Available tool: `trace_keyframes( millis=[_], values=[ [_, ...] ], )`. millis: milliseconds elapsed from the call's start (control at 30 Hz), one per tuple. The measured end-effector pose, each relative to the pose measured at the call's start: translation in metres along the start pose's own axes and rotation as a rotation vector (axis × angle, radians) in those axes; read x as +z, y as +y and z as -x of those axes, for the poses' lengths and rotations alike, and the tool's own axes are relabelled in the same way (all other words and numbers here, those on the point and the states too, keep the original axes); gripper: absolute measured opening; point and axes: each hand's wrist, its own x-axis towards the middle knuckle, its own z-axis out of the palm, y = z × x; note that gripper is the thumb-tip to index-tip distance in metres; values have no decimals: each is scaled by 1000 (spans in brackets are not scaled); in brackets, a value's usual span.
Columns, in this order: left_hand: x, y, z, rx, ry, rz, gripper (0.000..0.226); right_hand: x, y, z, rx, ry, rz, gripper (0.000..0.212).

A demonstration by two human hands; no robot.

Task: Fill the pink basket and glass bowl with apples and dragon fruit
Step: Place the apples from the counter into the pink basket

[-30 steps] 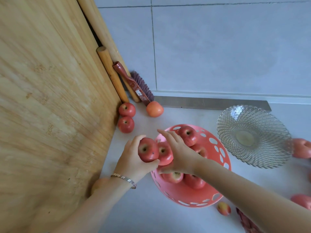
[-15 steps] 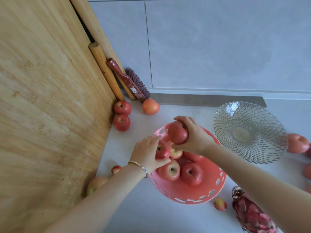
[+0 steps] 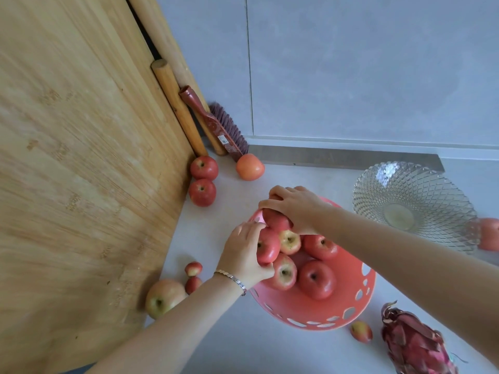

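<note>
- Pink perforated plastic basket (image 3: 318, 310) sits at centre frame on the pale grey table (image 3: 243, 346), holding several red apples.
- The left hand (image 3: 244, 256) curls around a red apple (image 3: 267, 248) at the basket's left rim.
- The right hand (image 3: 294, 206) cups another red apple (image 3: 276, 221) at the upper rim.
- The clear patterned glass bowl (image 3: 413, 206) stands empty, upper right.
- A magenta dragon fruit (image 3: 413, 344) lies lower right; open table between.

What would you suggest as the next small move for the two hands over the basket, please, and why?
Probably let go of both apples and lift the hands clear: the left hand and right hand each press an apple down among those in the pink basket, while the glass bowl holds no fruit.
</note>
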Motion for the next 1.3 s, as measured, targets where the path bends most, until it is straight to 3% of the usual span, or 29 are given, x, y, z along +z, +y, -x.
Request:
trace_keyframes(
  millis=[200,300,400,633,767,933,1167,1300],
  values=[
    [-8,10,-14,-49,60,-22,76,8,-5,-1,74,-19,61,78],
    [-8,16,-37,-51,24,-89,77,12,-4,-3,144,-22,-140,93],
    [0,22,-52,-91,-63,-228,79,15,2,6,233,28,-301,95],
    [19,28,-64,-192,51,-222,77,37,8,49,739,198,-340,87],
    [24,26,-60,-185,88,-100,75,49,5,53,715,268,-255,79],
    [24,30,-60,-206,101,-21,75,50,9,49,669,289,-252,87],
    [22,32,-65,-118,35,-199,71,45,7,59,746,591,-629,83],
    [26,33,-68,-102,-17,-301,69,39,10,69,790,649,-725,83]
  ],
)
